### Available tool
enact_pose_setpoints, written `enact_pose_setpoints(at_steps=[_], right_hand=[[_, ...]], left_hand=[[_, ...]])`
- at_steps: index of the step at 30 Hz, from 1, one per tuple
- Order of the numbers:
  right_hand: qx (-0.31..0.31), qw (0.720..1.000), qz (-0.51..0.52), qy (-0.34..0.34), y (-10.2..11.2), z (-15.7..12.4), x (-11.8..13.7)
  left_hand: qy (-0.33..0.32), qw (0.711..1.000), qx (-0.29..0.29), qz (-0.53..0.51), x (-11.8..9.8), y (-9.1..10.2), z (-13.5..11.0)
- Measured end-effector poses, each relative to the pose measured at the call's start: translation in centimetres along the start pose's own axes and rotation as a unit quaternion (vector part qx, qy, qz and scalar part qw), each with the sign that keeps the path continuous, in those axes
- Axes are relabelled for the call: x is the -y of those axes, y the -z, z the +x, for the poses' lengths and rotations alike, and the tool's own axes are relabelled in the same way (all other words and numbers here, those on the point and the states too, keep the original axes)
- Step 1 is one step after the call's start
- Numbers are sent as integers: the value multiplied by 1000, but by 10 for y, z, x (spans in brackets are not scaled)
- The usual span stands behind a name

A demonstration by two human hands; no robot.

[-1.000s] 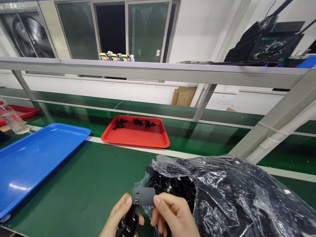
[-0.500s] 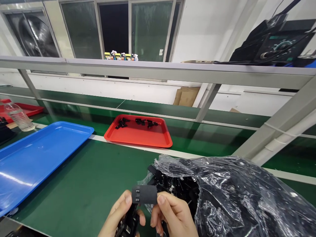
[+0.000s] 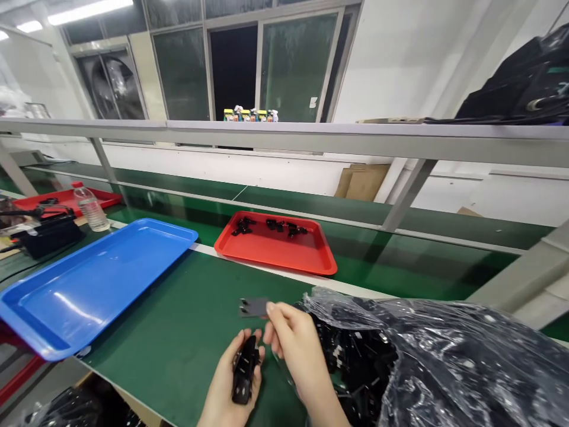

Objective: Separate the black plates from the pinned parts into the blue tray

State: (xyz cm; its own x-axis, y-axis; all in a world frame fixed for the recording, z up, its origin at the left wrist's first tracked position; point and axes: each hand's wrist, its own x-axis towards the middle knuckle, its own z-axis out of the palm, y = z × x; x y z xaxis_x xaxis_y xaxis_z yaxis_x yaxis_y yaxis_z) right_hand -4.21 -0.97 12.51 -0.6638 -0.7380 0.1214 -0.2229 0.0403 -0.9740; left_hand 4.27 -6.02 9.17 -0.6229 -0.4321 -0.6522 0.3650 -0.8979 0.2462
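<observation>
My right hand [image 3: 291,332] pinches one end of a flat, dark grey rectangular plastic piece [image 3: 255,307], which has small raised black parts at its far left end. Lower and to the left, my left hand [image 3: 231,379] curls around several black plastic parts [image 3: 245,370] lying in its palm. Both hands are above the green work surface. Just right of my right hand lies a clear plastic bag [image 3: 444,350], its mouth open over a heap of small black parts [image 3: 362,367].
A red tray [image 3: 284,254] with small black parts along its back stands behind my hands. The blue tray [image 3: 111,267] lies to the left, near a water bottle [image 3: 92,209] and a black device [image 3: 48,234]. A shelf [image 3: 311,135] crosses above the bench.
My right hand has drawn the flat grey piece up and away from my left hand, which no longer touches it. The view has swung left.
</observation>
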Motion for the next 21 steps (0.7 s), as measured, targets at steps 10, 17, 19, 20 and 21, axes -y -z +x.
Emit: enact_pose_setpoints(at_steps=[10, 17, 19, 20, 21], right_hand=[[202, 949, -229, 78, -163, 80, 72], [222, 850, -465, 109, -106, 30, 45], [214, 835, -498, 93, -77, 17, 26], [209, 835, -501, 85, -64, 11, 17], [201, 840, -498, 80, -53, 6, 9]], left_hand=[[-37, 997, 21, -57, -10, 28, 32], [-60, 996, 33, -62, -17, 26, 27], [-48, 997, 30, -42, -12, 24, 28], [-36, 999, 28, -29, -9, 23, 28], [-22, 999, 32, -14, -5, 21, 28]])
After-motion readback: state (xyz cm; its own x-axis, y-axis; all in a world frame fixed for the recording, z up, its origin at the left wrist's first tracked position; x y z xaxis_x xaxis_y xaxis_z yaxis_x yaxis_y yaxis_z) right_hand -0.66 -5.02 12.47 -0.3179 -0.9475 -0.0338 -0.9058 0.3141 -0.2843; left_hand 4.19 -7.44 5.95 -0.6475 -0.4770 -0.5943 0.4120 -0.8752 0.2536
